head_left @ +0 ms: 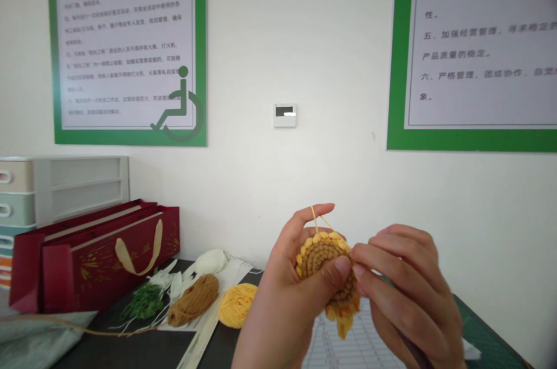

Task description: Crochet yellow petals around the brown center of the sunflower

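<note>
My left hand [289,285] is closed on a round crocheted flower piece [319,257], its thumb pressed across the front. The piece has a brown centre, a yellow edge and a few yellow petals hanging at the bottom. A strand of yellow yarn [314,219] runs up from the edge over my raised left index finger. My right hand [404,276] pinches at the right edge of the piece. In it is a crochet hook [414,350], mostly hidden, with only part of the dark handle showing below the palm; its tip is out of sight behind the fingers.
Brown yarn [194,300], a yellow yarn ball [237,305], green yarn [143,301] and white yarn [211,262] lie on the dark table at left. Behind stand red gift bags [113,259] and a drawer unit [82,183]. A printed sheet [348,346] lies beneath my hands.
</note>
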`<action>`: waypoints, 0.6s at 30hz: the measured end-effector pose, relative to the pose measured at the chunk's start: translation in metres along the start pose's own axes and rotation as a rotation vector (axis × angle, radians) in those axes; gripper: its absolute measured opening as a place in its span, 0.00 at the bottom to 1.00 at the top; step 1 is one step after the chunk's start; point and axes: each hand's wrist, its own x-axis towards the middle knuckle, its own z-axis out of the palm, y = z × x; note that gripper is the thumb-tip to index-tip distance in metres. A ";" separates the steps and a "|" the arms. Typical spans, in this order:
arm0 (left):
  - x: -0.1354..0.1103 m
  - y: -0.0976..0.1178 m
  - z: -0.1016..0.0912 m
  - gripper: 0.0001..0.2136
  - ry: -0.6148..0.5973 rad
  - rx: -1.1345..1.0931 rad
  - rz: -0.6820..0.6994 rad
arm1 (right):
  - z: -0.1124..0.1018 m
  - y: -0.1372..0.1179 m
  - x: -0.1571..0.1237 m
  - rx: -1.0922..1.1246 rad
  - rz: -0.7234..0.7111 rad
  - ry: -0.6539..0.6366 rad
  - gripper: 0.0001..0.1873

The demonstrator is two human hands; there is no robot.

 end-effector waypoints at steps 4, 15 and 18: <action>-0.001 0.001 0.004 0.30 0.007 -0.088 -0.012 | 0.010 0.002 -0.009 0.101 0.136 0.142 0.18; 0.008 -0.008 0.006 0.38 0.073 -0.232 -0.073 | 0.021 -0.004 0.001 0.226 0.214 0.326 0.20; 0.009 -0.012 0.011 0.39 0.079 -0.284 -0.060 | 0.019 -0.004 0.005 0.100 0.139 0.353 0.16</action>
